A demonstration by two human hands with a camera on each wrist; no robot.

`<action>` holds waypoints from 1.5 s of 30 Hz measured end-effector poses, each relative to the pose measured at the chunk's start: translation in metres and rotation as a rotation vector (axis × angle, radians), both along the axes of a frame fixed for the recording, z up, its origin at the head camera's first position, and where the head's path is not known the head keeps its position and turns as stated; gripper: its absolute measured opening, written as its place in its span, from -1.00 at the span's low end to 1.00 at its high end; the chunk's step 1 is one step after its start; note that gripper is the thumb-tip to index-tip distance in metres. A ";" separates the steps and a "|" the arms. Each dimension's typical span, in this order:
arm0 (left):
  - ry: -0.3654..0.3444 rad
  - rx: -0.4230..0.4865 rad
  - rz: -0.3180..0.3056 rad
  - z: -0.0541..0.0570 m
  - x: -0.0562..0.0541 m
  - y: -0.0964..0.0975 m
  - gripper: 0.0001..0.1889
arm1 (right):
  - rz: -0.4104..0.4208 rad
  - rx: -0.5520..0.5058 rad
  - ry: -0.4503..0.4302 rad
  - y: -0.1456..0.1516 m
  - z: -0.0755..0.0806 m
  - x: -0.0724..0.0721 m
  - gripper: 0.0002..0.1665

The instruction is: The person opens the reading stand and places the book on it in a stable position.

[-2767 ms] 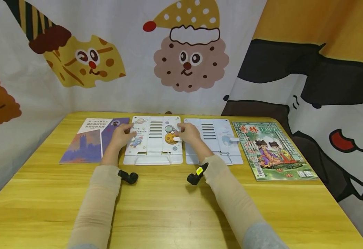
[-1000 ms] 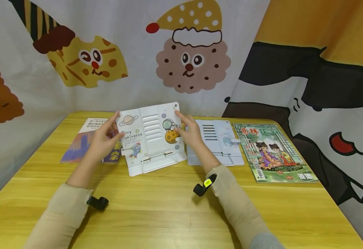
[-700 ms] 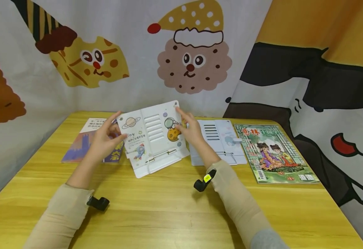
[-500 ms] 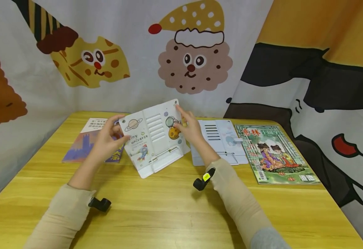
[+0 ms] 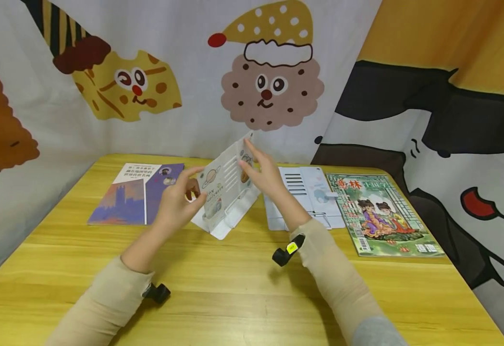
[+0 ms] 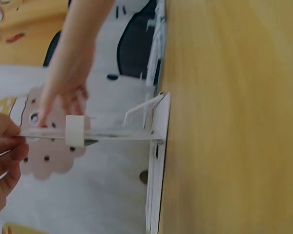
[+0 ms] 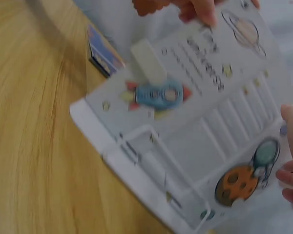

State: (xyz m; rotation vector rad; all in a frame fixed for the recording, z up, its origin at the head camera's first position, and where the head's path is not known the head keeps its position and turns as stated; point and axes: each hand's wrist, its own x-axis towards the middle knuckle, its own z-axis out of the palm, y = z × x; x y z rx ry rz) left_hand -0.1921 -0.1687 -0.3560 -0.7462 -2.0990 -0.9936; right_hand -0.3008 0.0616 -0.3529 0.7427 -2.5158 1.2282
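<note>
A white folding book stand [image 5: 219,176] printed with a planet, a rocket and an astronaut stands turned at an angle on the table. In the left wrist view, its panel [image 6: 115,135] rises square from the base [image 6: 156,180], which lies flat along the tabletop. My left hand [image 5: 178,202] pinches the panel's left edge between thumb and fingers. Mostly straight, the fingers of my right hand [image 5: 266,175] are at the panel's right side. In the right wrist view, wire page holders [image 7: 171,163] cross the lower ledge, and a white clip [image 7: 149,62] sits on the side edge.
To the right lies a second book stand [image 5: 308,192], folded flat, partly behind my right forearm. Beyond it is a green illustrated magazine [image 5: 381,211]. A purple book [image 5: 124,197] lies on the left. A cartoon-printed curtain [image 5: 200,129] hangs behind the wooden table [image 5: 234,293].
The book stand was lying flat, then was lifted, tilted and swung round so its face turns rightward. My left hand moved right with its edge, uncovering the purple book.
</note>
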 end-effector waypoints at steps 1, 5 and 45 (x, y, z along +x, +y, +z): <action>0.021 0.000 -0.005 -0.001 0.000 0.004 -0.31 | 0.011 -0.005 0.010 -0.001 0.003 0.002 -0.26; 0.082 0.011 -0.028 -0.003 0.000 0.015 -0.33 | 0.038 -0.024 0.007 -0.004 0.013 0.009 -0.29; -0.061 0.093 -0.296 -0.008 -0.020 0.059 -0.52 | 0.218 -0.226 -0.300 0.012 0.042 -0.012 -0.44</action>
